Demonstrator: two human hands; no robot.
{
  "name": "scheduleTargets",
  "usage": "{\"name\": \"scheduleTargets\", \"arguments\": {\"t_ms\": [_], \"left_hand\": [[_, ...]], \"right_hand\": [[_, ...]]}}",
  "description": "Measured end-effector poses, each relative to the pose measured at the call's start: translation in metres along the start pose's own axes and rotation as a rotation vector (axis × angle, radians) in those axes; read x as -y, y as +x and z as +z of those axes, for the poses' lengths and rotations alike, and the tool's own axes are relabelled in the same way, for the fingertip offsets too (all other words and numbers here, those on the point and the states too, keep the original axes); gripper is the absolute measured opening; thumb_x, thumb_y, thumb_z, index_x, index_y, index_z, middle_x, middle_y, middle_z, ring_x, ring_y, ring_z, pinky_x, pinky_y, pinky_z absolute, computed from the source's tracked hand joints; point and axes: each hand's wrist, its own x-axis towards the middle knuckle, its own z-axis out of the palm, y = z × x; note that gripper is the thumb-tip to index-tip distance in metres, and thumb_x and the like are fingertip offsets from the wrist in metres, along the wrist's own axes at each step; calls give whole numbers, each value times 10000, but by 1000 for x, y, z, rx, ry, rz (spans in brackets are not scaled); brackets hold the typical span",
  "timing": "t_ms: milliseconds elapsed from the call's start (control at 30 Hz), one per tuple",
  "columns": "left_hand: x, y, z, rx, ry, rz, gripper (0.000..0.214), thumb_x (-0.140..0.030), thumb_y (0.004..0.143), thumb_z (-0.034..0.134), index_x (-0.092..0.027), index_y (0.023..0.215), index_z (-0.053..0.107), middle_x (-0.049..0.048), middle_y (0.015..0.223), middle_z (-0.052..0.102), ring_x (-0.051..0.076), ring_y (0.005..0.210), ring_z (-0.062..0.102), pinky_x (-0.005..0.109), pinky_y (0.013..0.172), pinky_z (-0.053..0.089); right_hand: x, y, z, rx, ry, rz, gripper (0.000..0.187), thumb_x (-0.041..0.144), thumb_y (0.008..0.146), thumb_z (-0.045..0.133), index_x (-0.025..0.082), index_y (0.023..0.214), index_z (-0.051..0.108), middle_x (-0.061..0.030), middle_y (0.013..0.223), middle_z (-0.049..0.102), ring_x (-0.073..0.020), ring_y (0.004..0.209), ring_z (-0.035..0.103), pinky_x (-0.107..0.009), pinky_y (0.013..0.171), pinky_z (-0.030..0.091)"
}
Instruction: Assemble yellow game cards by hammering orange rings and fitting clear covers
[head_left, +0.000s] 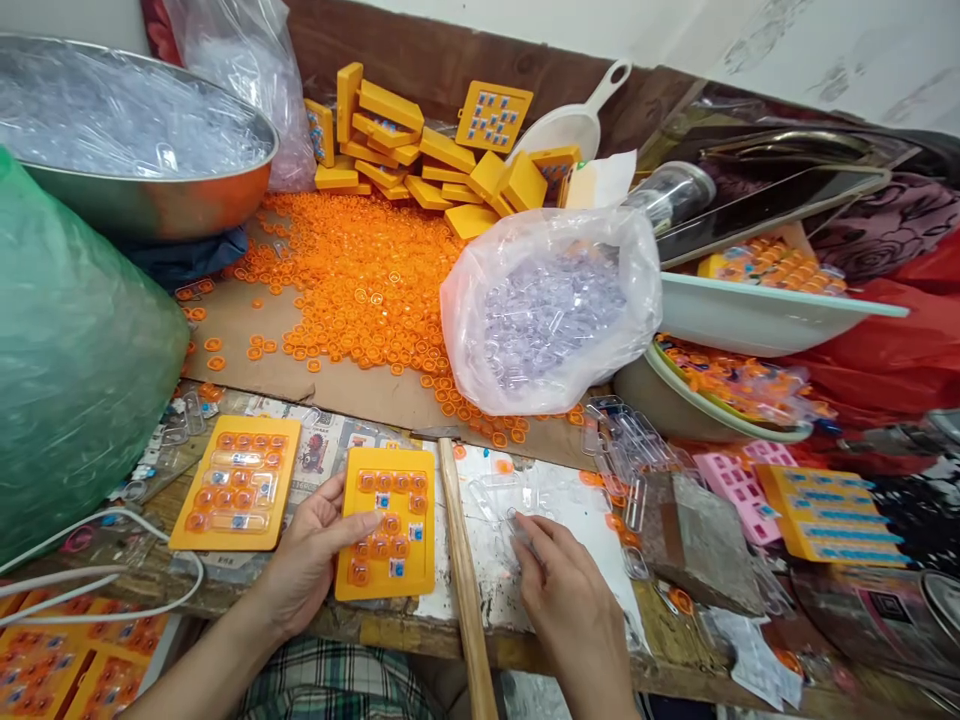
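The yellow tray [420,588] is at the table's [375,631] near side, left of the wooden stick [462,560]. The left hand [319,537] clamps its left edge, thumb across the face. It looks light and stiff; its plain rim should grip best, since the orange pieces [390,524] may be slippery. The right hand [568,590] bunches its fingers at the clear pieces [491,497]; whether they pinch one, I cannot tell.

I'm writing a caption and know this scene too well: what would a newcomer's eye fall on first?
Probably the bright orange heap, spread over cardboard at the centre. Just behind it, yellow trays lie in a jumble against the brown backboard. In front, the left hand holds a partly filled tray.
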Motion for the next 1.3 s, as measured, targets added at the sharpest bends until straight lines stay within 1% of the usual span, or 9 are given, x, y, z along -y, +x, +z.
{"name": "scheduleTargets", "arguments": {"t_ms": [133,267,433,667,867,967,1067,1133,1300], "left_hand": [[1,1,1,-8,7,3,592,-125,731,743,-168,1259,479,138,1150,682,283,1010,670,437,895,540],[2,0,1,33,-1,6,610,-142,730,746,-171,1271,467,146,1172,669,292,1022,663,448,912,525],[3,-2,2,73,14,63,679,-146,691,778,-186,1291,463,141,1233,633,286,1092,624,417,948,499],[5,-1,3,97,16,92,762,-208,695,791,-232,1355,410,108,1198,657,267,1105,616,374,949,493],[7,0,2,59,17,97,661,-255,770,735,-209,1347,415,107,1148,682,249,1066,640,368,945,497],[9,-2,2,40,33,111,657,-263,771,731,-208,1346,419,105,1161,678,254,1059,644,370,937,502],[12,-3,4,27,85,161,628,-264,788,711,-218,1344,425,89,1186,670,255,1090,628,355,934,504],[13,-4,6,0,140,204,589,-273,791,703,-212,1322,454,83,1190,669,260,1113,615,343,929,507],[13,-11,14,-74,288,310,456,-282,793,696,-172,1213,558,97,1204,661,280,1148,591,326,960,484]], "right_hand": [[-4,-1,2,-30,77,-8,258,151,885,463,135,1050,661,-112,947,708,-273,821,681,-404,685,546],[24,11,-5,-51,302,-66,310,121,906,479,165,1199,570,-93,1032,695,-189,923,669,-332,828,543],[73,33,-3,95,684,-268,330,67,889,485,231,1148,606,-51,963,689,-150,897,647,-281,768,557],[92,46,4,127,691,-354,325,77,867,477,234,1062,685,-52,847,646,-169,802,598,-306,690,537],[93,43,10,-9,635,-130,134,208,808,659,249,930,699,-63,941,545,-218,916,538,-403,797,499],[90,40,19,-3,721,91,493,373,683,784,215,1107,588,-96,1094,506,-257,1025,543,-443,860,503],[88,39,23,253,1115,338,753,402,660,792,242,1292,415,-104,1201,545,-251,1062,598,-414,885,518],[89,39,22,357,1300,440,776,363,663,790,254,1312,377,-99,1233,558,-241,1059,621,-394,890,524],[97,41,17,212,1221,474,653,279,603,811,236,1171,492,-89,1221,573,-256,1124,585,-382,920,515]]}}
